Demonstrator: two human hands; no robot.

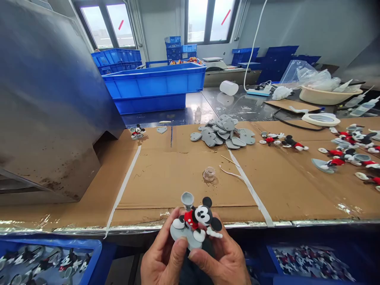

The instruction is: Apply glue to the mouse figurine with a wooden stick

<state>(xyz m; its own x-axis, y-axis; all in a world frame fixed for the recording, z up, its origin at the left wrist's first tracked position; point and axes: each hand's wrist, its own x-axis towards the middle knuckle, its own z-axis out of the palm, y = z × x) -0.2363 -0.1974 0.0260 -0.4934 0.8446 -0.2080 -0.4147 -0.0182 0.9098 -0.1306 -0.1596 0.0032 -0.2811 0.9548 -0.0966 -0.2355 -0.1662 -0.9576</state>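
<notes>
1. At the bottom centre of the frame both hands hold one mouse figure with a red body, black ears and white gloves, seated on a grey base piece; it sits just in front of the table's foil-edged rim.
2. The left hand is curled about halfway shut, its thumb pressed up against the underside of the grey base and its fingers behind the figure's left side.
3. The right hand is likewise half closed, its thumb meeting the base from the right and its fingers cupping the figure behind the black ear.
4. To do this step well, I judge the grip should stay on the base and body, not on the thin white arm or the small grey cup at the top, which look easy to bend.
5. Holding the figure face up in the light lets the seam between body and base be checked.
6. A pile of grey base pieces lies at upper centre, and a small clear cap rests mid-frame on the cardboard.
</notes>
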